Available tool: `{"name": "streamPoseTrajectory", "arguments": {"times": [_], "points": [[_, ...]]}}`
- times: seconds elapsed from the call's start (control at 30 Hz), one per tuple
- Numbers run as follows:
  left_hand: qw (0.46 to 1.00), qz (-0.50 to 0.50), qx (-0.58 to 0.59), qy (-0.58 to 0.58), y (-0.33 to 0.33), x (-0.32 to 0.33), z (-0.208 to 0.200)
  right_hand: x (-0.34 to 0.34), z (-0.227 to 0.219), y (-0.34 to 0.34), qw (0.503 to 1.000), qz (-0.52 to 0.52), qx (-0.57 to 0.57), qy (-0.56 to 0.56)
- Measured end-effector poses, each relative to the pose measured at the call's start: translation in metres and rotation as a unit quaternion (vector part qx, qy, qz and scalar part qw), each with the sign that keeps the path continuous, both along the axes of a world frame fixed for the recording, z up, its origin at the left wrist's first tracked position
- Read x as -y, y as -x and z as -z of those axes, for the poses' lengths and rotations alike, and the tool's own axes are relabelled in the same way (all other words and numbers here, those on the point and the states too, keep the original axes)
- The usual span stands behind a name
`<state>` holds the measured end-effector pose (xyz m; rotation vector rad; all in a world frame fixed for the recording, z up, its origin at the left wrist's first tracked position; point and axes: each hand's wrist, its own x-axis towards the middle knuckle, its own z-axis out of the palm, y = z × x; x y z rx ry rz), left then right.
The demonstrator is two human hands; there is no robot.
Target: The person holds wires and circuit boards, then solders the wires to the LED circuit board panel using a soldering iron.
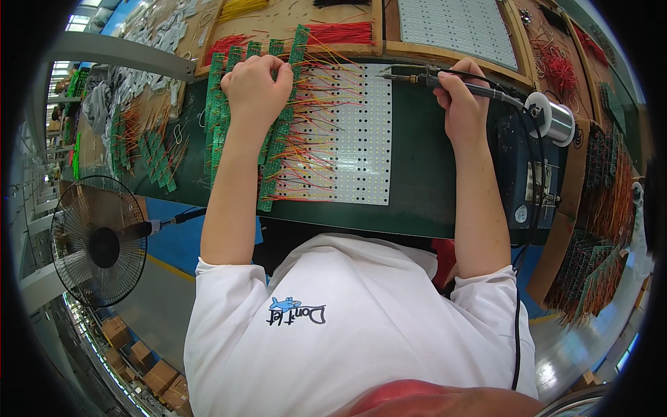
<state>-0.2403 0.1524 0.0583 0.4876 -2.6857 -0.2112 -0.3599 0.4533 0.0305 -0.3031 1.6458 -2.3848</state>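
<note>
My left hand (257, 87) is over the far end of green circuit board strips (272, 167) laid side by side. Its fingers are curled together, hiding whatever is in them. Red and yellow wires (313, 149) run rightward from the strips across a white dotted panel (372, 167). My right hand (462, 101) grips a soldering iron (490, 90) by its dark handle. The iron's tip points left, above the panel's far right corner. A black cable trails from the handle.
A solder wire spool (559, 121) stands on a dark blue box (517, 174) at the right. Wooden trays (381, 28) of wires and white panels line the back. More wired boards (156, 160) lie at the left, others in a cardboard box (566, 187). A fan (101, 243) stands at left.
</note>
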Motion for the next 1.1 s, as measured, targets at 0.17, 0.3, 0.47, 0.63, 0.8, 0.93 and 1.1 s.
{"name": "streamPoseTrajectory", "arguments": {"times": [0.17, 0.3, 0.47, 0.63, 0.8, 0.93, 1.1], "points": [[0.998, -0.019, -0.05, 0.04, -0.001, -0.007, 0.007, -0.007, 0.005, 0.002, 1.0, 0.019, -0.018, 0.01], [0.999, -0.038, -0.008, 0.021, -0.004, -0.008, 0.003, -0.006, 0.007, -0.001, 1.0, 0.016, -0.006, 0.008], [0.99, -0.055, -0.128, 0.013, -0.052, 0.014, -0.012, -0.005, 0.008, 0.0, 1.0, 0.009, -0.013, 0.018], [0.91, -0.414, 0.018, 0.026, -0.182, 0.105, -0.021, 0.0, 0.003, -0.003, 0.999, 0.033, -0.011, 0.026], [0.873, -0.477, 0.084, -0.057, -0.247, 0.167, 0.021, 0.0, 0.007, -0.001, 0.999, 0.028, -0.016, 0.022], [0.896, -0.433, 0.078, -0.056, -0.246, 0.176, 0.021, -0.004, -0.001, -0.007, 0.998, 0.063, -0.018, 0.0], [0.88, -0.461, 0.114, -0.007, -0.264, 0.217, 0.015, 0.001, -0.016, -0.009, 0.996, 0.065, -0.046, 0.038]]}}
